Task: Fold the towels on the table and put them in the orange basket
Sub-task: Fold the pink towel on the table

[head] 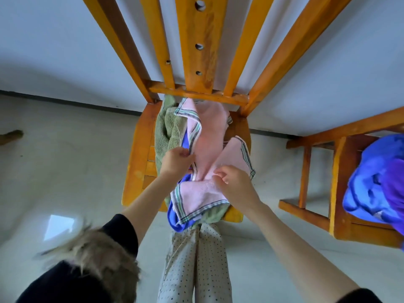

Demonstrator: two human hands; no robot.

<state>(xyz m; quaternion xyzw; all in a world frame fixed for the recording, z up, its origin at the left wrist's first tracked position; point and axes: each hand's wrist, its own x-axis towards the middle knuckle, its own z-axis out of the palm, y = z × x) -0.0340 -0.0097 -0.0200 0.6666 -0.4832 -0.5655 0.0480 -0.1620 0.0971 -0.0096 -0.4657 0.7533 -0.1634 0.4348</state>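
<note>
A pink towel (209, 138) with striped borders lies crumpled on top of a pile on the seat of a wooden chair (137, 149). Under it lie a green towel (166, 130) and a blue towel (175, 221) whose edge hangs over the seat's front. My left hand (177, 160) pinches the pink towel's striped left edge. My right hand (236, 182) grips a fold of the same towel near its middle. No orange basket is in view.
A second wooden chair (334, 182) stands at the right with blue and purple cloth (376, 182) heaped on it. The chair's tall slatted back (196, 40) rises against a white wall. My legs in dotted trousers (194, 263) stand just before the seat on a pale floor.
</note>
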